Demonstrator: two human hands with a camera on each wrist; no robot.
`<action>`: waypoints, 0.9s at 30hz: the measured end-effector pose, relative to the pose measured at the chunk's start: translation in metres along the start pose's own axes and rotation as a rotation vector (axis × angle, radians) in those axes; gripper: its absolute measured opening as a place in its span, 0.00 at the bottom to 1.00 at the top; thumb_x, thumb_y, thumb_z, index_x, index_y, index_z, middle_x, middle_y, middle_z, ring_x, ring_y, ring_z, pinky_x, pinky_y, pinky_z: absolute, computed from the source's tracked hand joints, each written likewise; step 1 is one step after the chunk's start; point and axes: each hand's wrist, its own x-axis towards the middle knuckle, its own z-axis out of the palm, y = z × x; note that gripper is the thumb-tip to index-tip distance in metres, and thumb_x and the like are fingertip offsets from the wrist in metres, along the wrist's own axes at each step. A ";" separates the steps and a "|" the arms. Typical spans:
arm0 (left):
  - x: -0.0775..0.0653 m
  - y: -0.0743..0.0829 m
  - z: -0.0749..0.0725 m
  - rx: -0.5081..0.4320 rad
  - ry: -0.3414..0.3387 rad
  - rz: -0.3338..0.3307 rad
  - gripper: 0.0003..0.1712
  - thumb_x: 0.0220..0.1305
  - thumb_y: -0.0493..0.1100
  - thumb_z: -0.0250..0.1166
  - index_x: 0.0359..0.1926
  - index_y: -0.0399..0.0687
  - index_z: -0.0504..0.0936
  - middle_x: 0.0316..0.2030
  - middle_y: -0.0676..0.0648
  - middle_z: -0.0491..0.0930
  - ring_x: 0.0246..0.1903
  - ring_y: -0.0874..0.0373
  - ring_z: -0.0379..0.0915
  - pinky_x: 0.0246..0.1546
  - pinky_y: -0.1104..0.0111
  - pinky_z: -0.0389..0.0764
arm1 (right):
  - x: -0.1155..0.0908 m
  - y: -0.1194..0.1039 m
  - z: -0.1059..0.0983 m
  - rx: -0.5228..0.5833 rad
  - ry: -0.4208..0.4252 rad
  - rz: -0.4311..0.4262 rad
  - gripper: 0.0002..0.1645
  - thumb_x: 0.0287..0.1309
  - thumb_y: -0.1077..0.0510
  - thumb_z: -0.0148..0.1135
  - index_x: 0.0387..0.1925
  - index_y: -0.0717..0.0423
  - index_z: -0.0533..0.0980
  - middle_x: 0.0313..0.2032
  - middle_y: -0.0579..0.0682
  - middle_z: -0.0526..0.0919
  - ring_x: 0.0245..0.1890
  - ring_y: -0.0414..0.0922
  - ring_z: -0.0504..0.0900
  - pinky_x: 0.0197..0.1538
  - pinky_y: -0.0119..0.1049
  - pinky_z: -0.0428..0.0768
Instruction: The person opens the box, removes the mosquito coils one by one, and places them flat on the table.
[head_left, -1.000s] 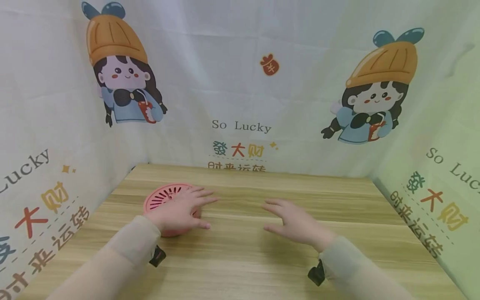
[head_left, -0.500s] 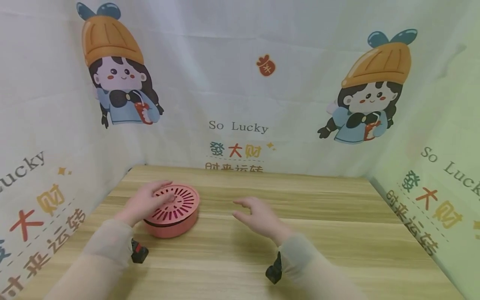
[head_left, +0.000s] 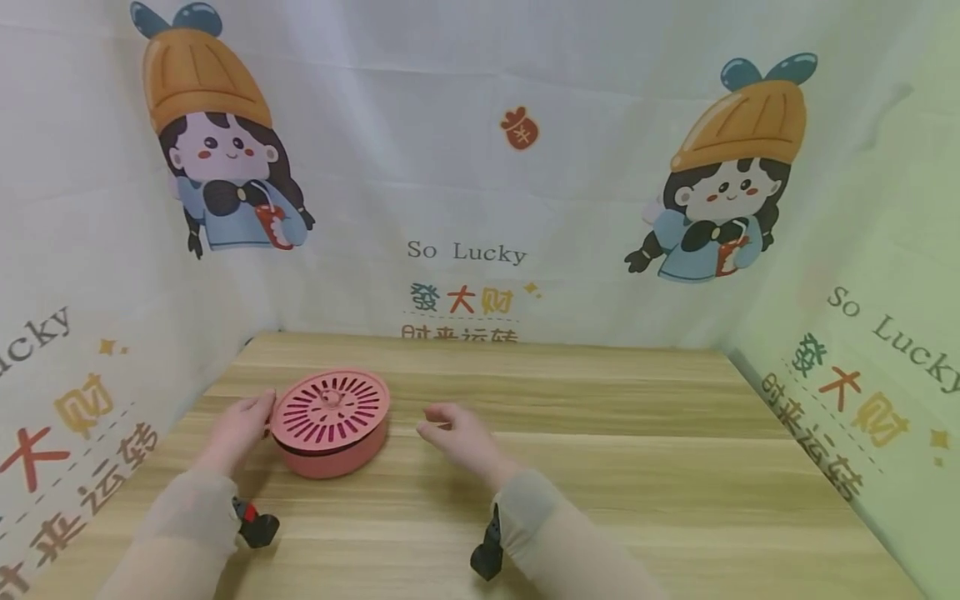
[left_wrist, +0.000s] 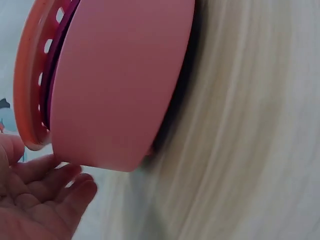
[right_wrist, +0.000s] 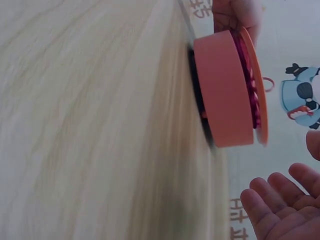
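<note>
A round pink box (head_left: 330, 462) stands on the wooden table, topped by a slotted pink lid (head_left: 296, 398) with a small ring at its centre. Dark magenta shows under the lid in the left wrist view. My left hand (head_left: 238, 427) is at the box's left side. The fingers (left_wrist: 75, 192) lie loosely bent at the box's edge; whether they press on it I cannot tell. To the right of the box, my right hand (head_left: 467, 439) hovers apart from it, holding nothing. Its fingers (right_wrist: 280, 192) are relaxed and slightly bent in the right wrist view.
The wooden table (head_left: 600, 467) spreads out to the right of the box. Printed white cloth (head_left: 360, 167) hangs behind the table and along both sides. A black wrist camera (head_left: 487, 554) sits under the right sleeve, another black camera (head_left: 258, 527) under the left.
My left hand has drawn back left from over the lid to the box's left side. My right hand has moved left towards the box. The head view has shifted slightly.
</note>
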 end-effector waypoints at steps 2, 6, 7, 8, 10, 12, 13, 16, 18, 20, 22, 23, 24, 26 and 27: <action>0.000 -0.004 0.001 -0.072 -0.029 -0.017 0.45 0.74 0.63 0.27 0.71 0.28 0.53 0.69 0.29 0.54 0.67 0.36 0.53 0.65 0.47 0.61 | 0.003 -0.001 0.008 0.017 -0.012 0.023 0.29 0.66 0.49 0.58 0.61 0.62 0.71 0.58 0.55 0.76 0.57 0.51 0.75 0.57 0.45 0.76; 0.000 -0.009 0.004 -0.187 -0.047 -0.047 0.42 0.75 0.60 0.28 0.71 0.28 0.51 0.70 0.30 0.52 0.69 0.39 0.50 0.67 0.50 0.60 | 0.008 -0.001 0.021 0.091 -0.040 0.063 0.30 0.67 0.49 0.57 0.63 0.64 0.69 0.60 0.57 0.74 0.57 0.51 0.74 0.58 0.44 0.76; 0.000 -0.009 0.005 -0.193 -0.042 -0.050 0.41 0.75 0.60 0.29 0.71 0.28 0.52 0.70 0.30 0.52 0.68 0.39 0.50 0.67 0.50 0.61 | 0.009 -0.001 0.023 0.115 -0.043 0.071 0.30 0.67 0.50 0.57 0.63 0.64 0.69 0.61 0.57 0.74 0.57 0.51 0.74 0.58 0.44 0.76; -0.001 -0.009 0.005 -0.194 -0.038 -0.055 0.40 0.76 0.59 0.29 0.71 0.29 0.52 0.70 0.30 0.52 0.69 0.39 0.50 0.67 0.50 0.60 | 0.009 0.001 0.025 0.141 -0.042 0.075 0.30 0.67 0.50 0.57 0.63 0.65 0.68 0.61 0.58 0.73 0.57 0.52 0.75 0.58 0.44 0.76; 0.000 -0.008 0.009 -0.208 -0.029 -0.062 0.40 0.76 0.59 0.31 0.71 0.29 0.53 0.70 0.30 0.53 0.69 0.39 0.51 0.67 0.51 0.61 | 0.011 0.003 0.028 0.190 -0.036 0.094 0.31 0.67 0.50 0.56 0.64 0.65 0.67 0.62 0.59 0.72 0.57 0.52 0.75 0.57 0.44 0.77; 0.000 -0.005 0.014 -0.207 -0.024 -0.060 0.39 0.76 0.58 0.33 0.71 0.29 0.54 0.69 0.30 0.54 0.68 0.40 0.52 0.66 0.51 0.61 | 0.011 0.007 0.028 0.218 -0.017 0.114 0.31 0.67 0.50 0.56 0.65 0.64 0.67 0.62 0.59 0.71 0.56 0.52 0.75 0.56 0.44 0.78; -0.001 -0.004 0.016 -0.204 -0.025 -0.054 0.39 0.76 0.58 0.33 0.71 0.29 0.54 0.69 0.30 0.55 0.68 0.39 0.53 0.66 0.51 0.62 | 0.011 0.008 0.029 0.229 -0.008 0.121 0.31 0.67 0.51 0.56 0.65 0.63 0.67 0.62 0.59 0.71 0.56 0.52 0.76 0.55 0.43 0.78; -0.002 0.001 0.026 -0.199 -0.020 -0.029 0.38 0.76 0.57 0.34 0.69 0.28 0.57 0.68 0.30 0.58 0.66 0.40 0.56 0.65 0.51 0.64 | 0.012 0.013 0.028 0.265 0.030 0.152 0.31 0.68 0.50 0.56 0.65 0.63 0.67 0.63 0.58 0.71 0.54 0.51 0.77 0.54 0.42 0.79; -0.003 0.006 0.035 -0.201 -0.022 -0.010 0.37 0.77 0.56 0.34 0.69 0.28 0.58 0.67 0.31 0.59 0.66 0.40 0.57 0.65 0.52 0.64 | 0.012 0.017 0.026 0.301 0.060 0.171 0.31 0.68 0.49 0.55 0.66 0.63 0.66 0.62 0.59 0.71 0.54 0.53 0.77 0.54 0.43 0.79; -0.003 0.010 0.043 -0.211 -0.026 0.008 0.35 0.77 0.55 0.35 0.69 0.28 0.59 0.67 0.31 0.60 0.66 0.41 0.58 0.65 0.52 0.65 | 0.012 0.020 0.023 0.342 0.095 0.189 0.33 0.68 0.49 0.55 0.66 0.64 0.65 0.62 0.60 0.71 0.55 0.55 0.76 0.55 0.44 0.78; -0.004 0.015 0.052 -0.223 -0.030 0.012 0.35 0.77 0.55 0.35 0.69 0.30 0.60 0.67 0.32 0.61 0.66 0.42 0.58 0.65 0.53 0.65 | 0.012 0.023 0.020 0.383 0.127 0.195 0.33 0.68 0.48 0.54 0.66 0.65 0.64 0.63 0.62 0.70 0.57 0.58 0.75 0.57 0.47 0.77; -0.004 0.017 0.056 -0.236 -0.034 0.015 0.34 0.77 0.54 0.35 0.69 0.30 0.60 0.67 0.32 0.61 0.66 0.42 0.58 0.65 0.53 0.65 | 0.012 0.024 0.018 0.397 0.142 0.197 0.34 0.69 0.48 0.53 0.67 0.65 0.63 0.63 0.63 0.69 0.58 0.58 0.74 0.59 0.48 0.75; -0.004 0.019 0.060 -0.249 -0.034 0.020 0.34 0.77 0.54 0.36 0.68 0.30 0.60 0.67 0.32 0.61 0.66 0.42 0.58 0.65 0.53 0.65 | 0.012 0.026 0.016 0.415 0.156 0.197 0.34 0.69 0.48 0.52 0.67 0.66 0.63 0.64 0.63 0.68 0.59 0.59 0.72 0.60 0.49 0.74; -0.004 0.023 0.068 -0.277 -0.038 0.021 0.33 0.77 0.54 0.36 0.68 0.31 0.61 0.66 0.33 0.62 0.66 0.43 0.59 0.65 0.53 0.65 | 0.011 0.029 0.012 0.442 0.181 0.185 0.34 0.71 0.49 0.50 0.67 0.67 0.61 0.65 0.64 0.67 0.62 0.59 0.70 0.63 0.50 0.71; -0.004 0.026 0.072 -0.286 -0.038 0.021 0.33 0.77 0.53 0.37 0.68 0.32 0.62 0.66 0.33 0.63 0.65 0.43 0.59 0.65 0.54 0.65 | 0.011 0.031 0.010 0.456 0.191 0.179 0.33 0.71 0.49 0.49 0.67 0.68 0.61 0.65 0.64 0.66 0.63 0.59 0.69 0.64 0.50 0.70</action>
